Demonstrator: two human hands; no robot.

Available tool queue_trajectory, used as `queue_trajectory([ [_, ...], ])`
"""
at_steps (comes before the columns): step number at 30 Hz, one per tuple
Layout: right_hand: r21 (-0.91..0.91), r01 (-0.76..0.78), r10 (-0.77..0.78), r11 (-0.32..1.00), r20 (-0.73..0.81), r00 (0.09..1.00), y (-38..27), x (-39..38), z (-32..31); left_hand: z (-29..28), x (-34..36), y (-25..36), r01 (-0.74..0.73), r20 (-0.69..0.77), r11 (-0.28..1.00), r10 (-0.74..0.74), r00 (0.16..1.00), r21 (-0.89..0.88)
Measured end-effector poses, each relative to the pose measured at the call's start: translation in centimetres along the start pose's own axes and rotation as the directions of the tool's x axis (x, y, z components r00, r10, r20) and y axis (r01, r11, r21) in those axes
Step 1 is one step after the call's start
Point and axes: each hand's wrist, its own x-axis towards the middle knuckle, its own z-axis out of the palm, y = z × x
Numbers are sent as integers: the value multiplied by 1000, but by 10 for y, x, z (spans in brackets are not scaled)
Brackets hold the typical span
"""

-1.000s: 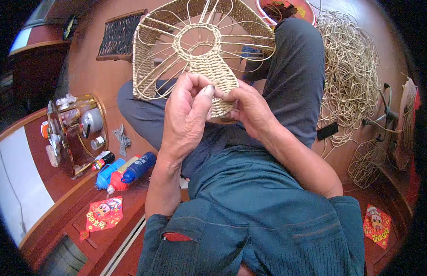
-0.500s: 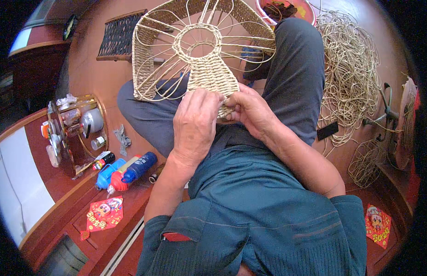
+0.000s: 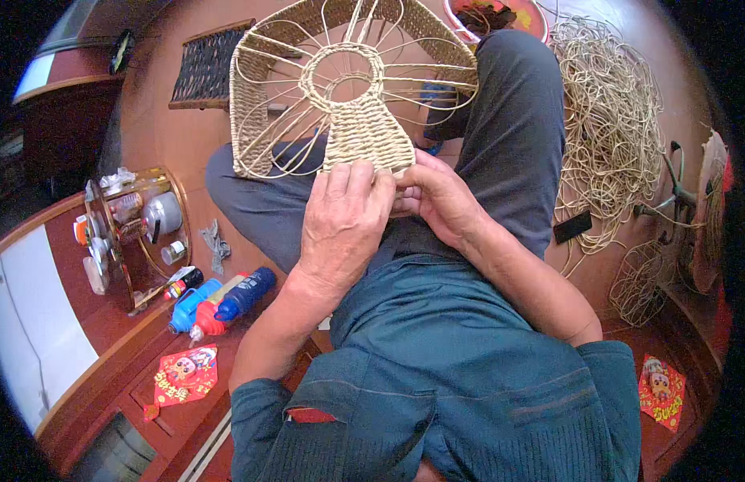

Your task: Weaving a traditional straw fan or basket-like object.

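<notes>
A woven straw-coloured frame (image 3: 371, 136) rests over my lap: a flared, tightly woven panel runs down from a cord-wrapped ring (image 3: 342, 77). Thin looped cords fan out from the ring to a many-sided woven rim (image 3: 249, 100). My left hand (image 3: 344, 221) is closed over the panel's near edge, its fingers side by side on top and the thumb out of sight. At the panel's near right corner, my right hand (image 3: 443, 197) pinches the edge between thumb and bent fingers. Any single strand there is too hidden to make out.
A tangled heap of cord (image 3: 609, 120) covers the floor at right, beside a dark phone (image 3: 572, 227). Blue and red bottles (image 3: 245, 294) lie at left near a round wooden rack (image 3: 159, 210). A tub (image 3: 501, 18) and a dark woven panel (image 3: 205, 71) stand farther off.
My left hand has shifted slightly, its fingers now laid along the panel's near edge and covering the woven end that showed between the hands. My right hand still grips the corner.
</notes>
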Motion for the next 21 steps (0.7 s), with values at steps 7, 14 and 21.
queue_trajectory([
  [7, 48, -1, 0, 999, 31, 1000, 3, -5, -1, 5, 6, -9, 80, -66, 925, -113, 991, -372],
  [14, 125, -79, 80, 989, 4, 997, 11, -2, -10, 10, 4, -8, 171, -122, 847, -265, 956, -503],
  [21, 221, -118, 117, 968, 17, 993, 17, -5, -13, 18, 6, -4, 176, -138, 852, -276, 951, -493],
])
